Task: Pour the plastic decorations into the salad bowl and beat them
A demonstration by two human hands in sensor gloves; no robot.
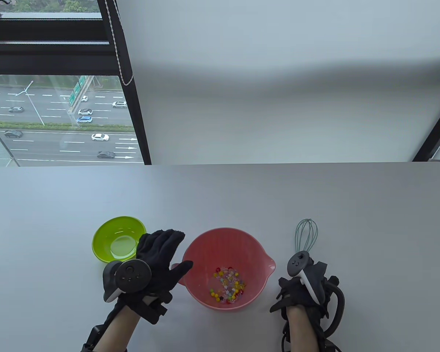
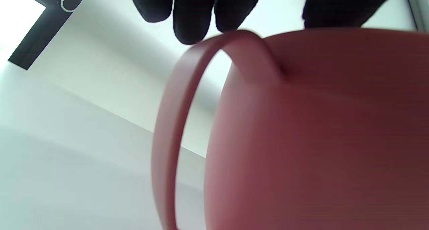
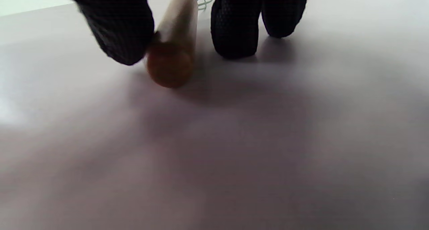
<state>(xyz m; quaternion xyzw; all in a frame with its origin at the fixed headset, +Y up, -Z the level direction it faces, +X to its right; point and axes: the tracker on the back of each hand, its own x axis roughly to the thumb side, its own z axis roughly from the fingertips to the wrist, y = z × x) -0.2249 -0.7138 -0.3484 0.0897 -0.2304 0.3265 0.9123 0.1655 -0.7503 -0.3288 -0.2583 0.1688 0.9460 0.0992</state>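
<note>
Wire-looped whisk with rounded wooden handle is lying on the smooth tabletop, loops pointing away; right hand is pinching the handle; left hand, grip wide, is touching the pink plastic bowl

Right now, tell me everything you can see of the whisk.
The whisk lies flat on the grey table, right of the pink bowl, its teal wire loops pointing away from the person. Its brownish, wood-like handle runs under the right hand, thumb on one side, fingers on the other.
</note>
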